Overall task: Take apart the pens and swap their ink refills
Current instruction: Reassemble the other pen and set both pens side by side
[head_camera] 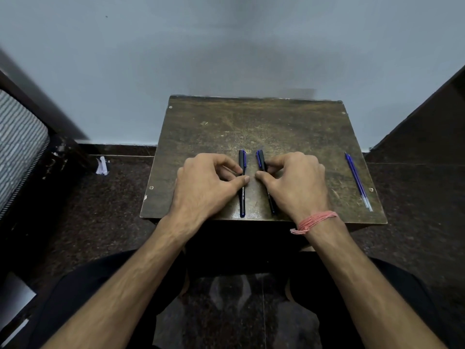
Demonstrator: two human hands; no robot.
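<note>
head view: curled hands (210,183) on pens (242,183)

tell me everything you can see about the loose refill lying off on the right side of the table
The loose refill is a thin, straight tube, plastic by the look of it, blue with ink along most of its length and clear at the near end. It lies flat on the worn wooden table, close to the right edge and running roughly along it, its far end angled slightly inward. Nothing touches it but the tabletop; the right hand and both pens are well away from it.
</note>
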